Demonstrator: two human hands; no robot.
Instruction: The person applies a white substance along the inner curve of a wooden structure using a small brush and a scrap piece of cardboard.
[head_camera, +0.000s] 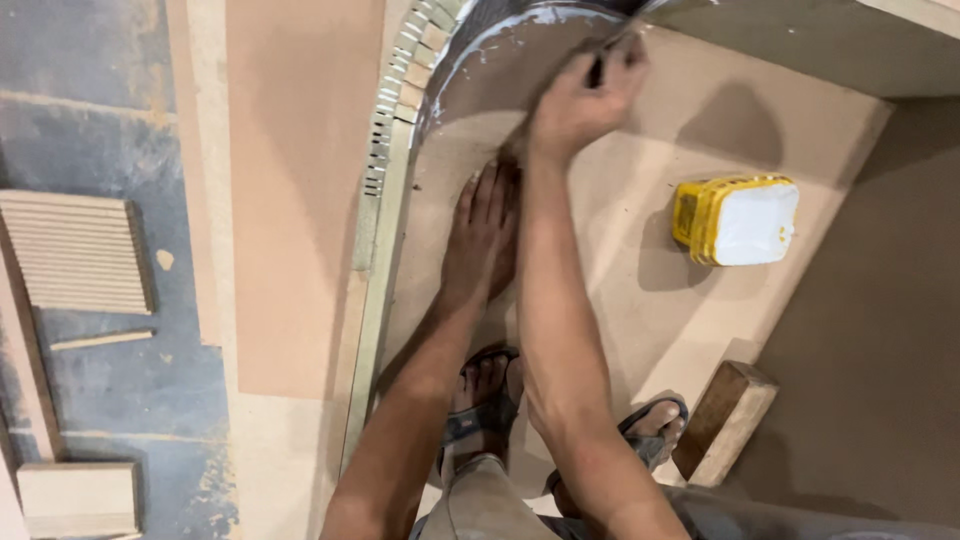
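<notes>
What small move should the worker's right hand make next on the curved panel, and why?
Probably draw the right hand along the curved panel to spread the white paste, since streaks cover only part of it. The left hand lies flat, bracing the piece.

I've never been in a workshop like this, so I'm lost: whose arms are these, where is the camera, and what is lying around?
The camera sits on a person's head and looks down, so you see their own arms and sandalled feet. The right hand holds a thin dark tool, hard to identify, against a curved grey panel smeared with white paste. The left hand lies flat on the brown board below it. On that board stand a yellow tub with a white lid and a wooden block. A ribbed wood piece lies on the floor at left.
</notes>
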